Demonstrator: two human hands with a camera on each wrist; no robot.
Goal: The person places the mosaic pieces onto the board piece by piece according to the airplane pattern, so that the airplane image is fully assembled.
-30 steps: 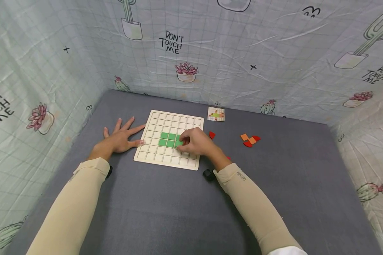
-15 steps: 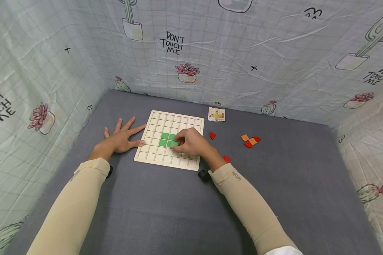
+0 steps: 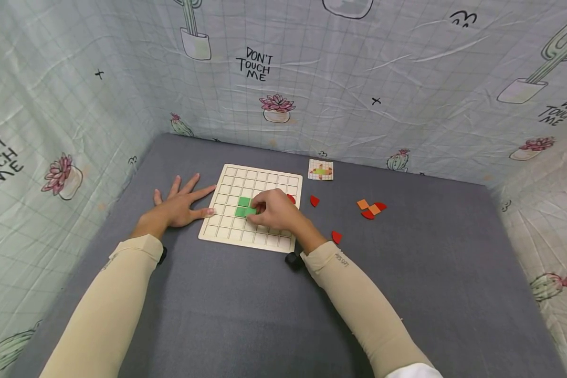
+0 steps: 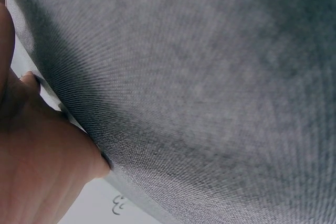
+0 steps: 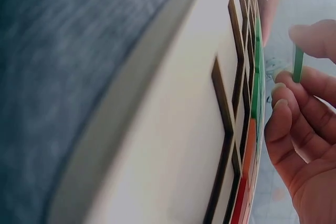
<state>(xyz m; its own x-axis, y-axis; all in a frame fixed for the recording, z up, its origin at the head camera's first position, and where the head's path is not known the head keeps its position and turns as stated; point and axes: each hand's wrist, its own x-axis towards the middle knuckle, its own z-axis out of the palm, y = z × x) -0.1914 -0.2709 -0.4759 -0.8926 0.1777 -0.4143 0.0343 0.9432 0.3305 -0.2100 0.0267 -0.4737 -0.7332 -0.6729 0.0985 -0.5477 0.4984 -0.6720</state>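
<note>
My right hand [image 3: 274, 210] hovers over the wooden grid board [image 3: 231, 231] in the head view. In the right wrist view, thumb and fingers of that hand [image 5: 307, 145] pinch a thin green square tile [image 5: 297, 65] above the board. More green tiles [image 3: 244, 201] sit in the grid by the fingertips; others are hidden under the hand. A red piece [image 3: 290, 199] shows on the board behind the hand. With fingers spread, my left hand [image 3: 172, 207] lies on the table, its thumb and index tips at the board's left edge.
A small pattern card [image 3: 320, 170] lies beyond the board's right corner. Two loose red quarter-round pieces, one nearer [image 3: 336, 237] and one farther [image 3: 314, 201], lie right of the board. Farther right, orange squares [image 3: 362, 204] cluster with red pieces [image 3: 367, 214]. Printed cloth walls [image 3: 312, 79] enclose the table.
My right hand has slid left across the board, covering more of the green tiles and uncovering the red piece on the grid. The left hand has stayed still.
</note>
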